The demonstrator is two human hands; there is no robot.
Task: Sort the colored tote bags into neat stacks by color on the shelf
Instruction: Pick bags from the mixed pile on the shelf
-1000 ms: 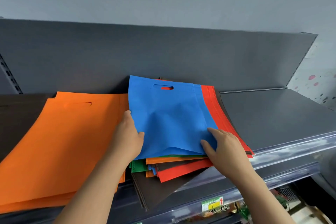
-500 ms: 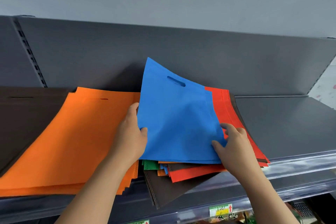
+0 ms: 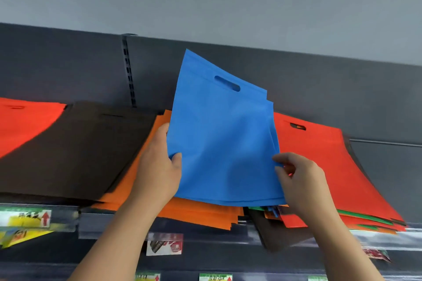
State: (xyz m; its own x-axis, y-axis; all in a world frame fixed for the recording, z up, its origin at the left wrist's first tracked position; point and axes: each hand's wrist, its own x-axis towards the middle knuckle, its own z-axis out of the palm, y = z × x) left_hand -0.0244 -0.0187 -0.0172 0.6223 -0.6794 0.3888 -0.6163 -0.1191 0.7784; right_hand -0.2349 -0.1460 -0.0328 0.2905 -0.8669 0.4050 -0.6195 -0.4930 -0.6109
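Aloft, left hand (image 3: 157,171), right hand (image 3: 301,180) grip blue bags (image 3: 219,143) — labels (image 3: 29,218) blurred.

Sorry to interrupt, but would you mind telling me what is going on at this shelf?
A person is sorting tote bags by color on a shelf. The left hand grips the left edge of a few blue bags, and the right hand pinches their lower right edge, holding them tilted above the piles. An orange stack, a dark brown stack and a red stack lie to the left. A mixed pile topped by a red bag sits on the right.
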